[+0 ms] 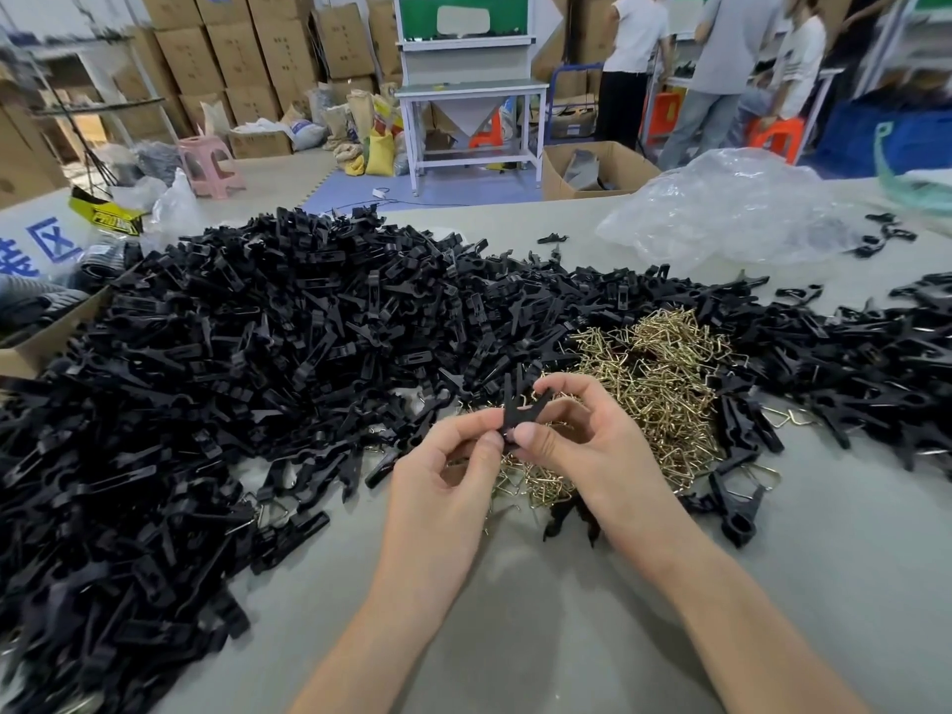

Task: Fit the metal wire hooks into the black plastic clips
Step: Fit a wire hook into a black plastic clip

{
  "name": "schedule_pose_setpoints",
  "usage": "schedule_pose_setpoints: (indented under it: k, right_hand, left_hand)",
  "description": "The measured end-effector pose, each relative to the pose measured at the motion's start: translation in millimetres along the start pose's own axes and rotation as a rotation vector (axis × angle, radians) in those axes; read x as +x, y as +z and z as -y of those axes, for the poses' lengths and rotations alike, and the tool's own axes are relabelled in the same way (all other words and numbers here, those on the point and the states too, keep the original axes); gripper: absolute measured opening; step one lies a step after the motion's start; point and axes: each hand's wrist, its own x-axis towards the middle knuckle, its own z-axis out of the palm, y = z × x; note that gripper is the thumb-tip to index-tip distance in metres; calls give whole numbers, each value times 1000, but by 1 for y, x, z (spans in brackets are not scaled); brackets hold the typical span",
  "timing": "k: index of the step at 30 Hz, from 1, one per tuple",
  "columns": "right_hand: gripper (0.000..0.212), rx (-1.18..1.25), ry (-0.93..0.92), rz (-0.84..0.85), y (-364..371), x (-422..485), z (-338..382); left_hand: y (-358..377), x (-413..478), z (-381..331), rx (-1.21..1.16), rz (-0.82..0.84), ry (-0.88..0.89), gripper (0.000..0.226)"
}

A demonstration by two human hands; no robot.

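Head view: left hand (443, 471), right hand (582, 440) pinch black clip (516, 407) above wire hooks (654, 373); clip heap (257, 353) left.

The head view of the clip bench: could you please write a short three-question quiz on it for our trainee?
1. True or false: the left-hand grip and the right-hand grip both pinch one black clip.
2. The heap of wire hooks lies: A) left of both hands; B) just beyond and right of the hands; C) behind the person.
3. Fill in: at the far right of the table lies a crumpled clear plastic ____.
Key: 1 true; 2 B; 3 bag.
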Motion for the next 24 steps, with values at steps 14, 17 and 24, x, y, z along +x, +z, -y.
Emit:
schedule_pose_setpoints:
  k: [14,17,24]
  right_hand:
    - [27,64,-41,-87,1,-1,8]
    - [29,80,-44,-177,-7,3,8]
    - [32,-36,-38,-226,-10,4,6]
  left_hand:
    - [0,4,18,550,98,211,39]
    - [4,2,24,856,221,319,33]
    - [8,7,24,1023,222,387,19]
